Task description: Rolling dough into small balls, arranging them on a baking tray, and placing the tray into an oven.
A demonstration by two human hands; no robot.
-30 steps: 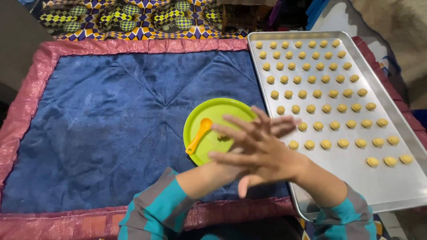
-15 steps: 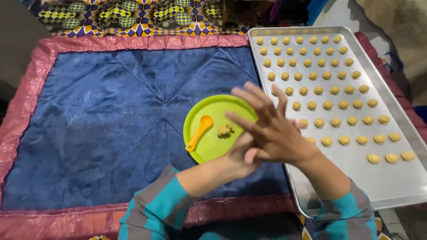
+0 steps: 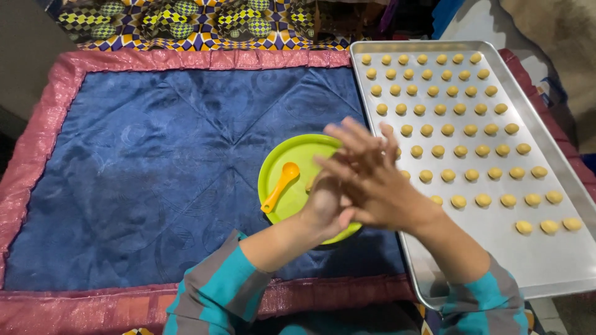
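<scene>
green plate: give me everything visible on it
The green plate is round, lime green, plastic-looking, with a shallow raised rim. It lies flat on the blue quilted mat, just left of the metal baking tray. An orange spoon rests in it, bowl up. The pressed-together left hand and right hand hide its right part.

Spread wide across the view, a dark blue quilted mat (image 3: 143, 167) with diamond stitching — creased in places, with a faint sheen. Framed on 3 visible sides by a pink shimmering border (image 3: 205, 60), puckered along the near edge. Beyond the far edge, a patterned cloth (image 3: 186, 22) in yellow, purple and green checks. Off to the left, bare grey floor (image 3: 28, 56) — dim, softly lit from above.
</scene>
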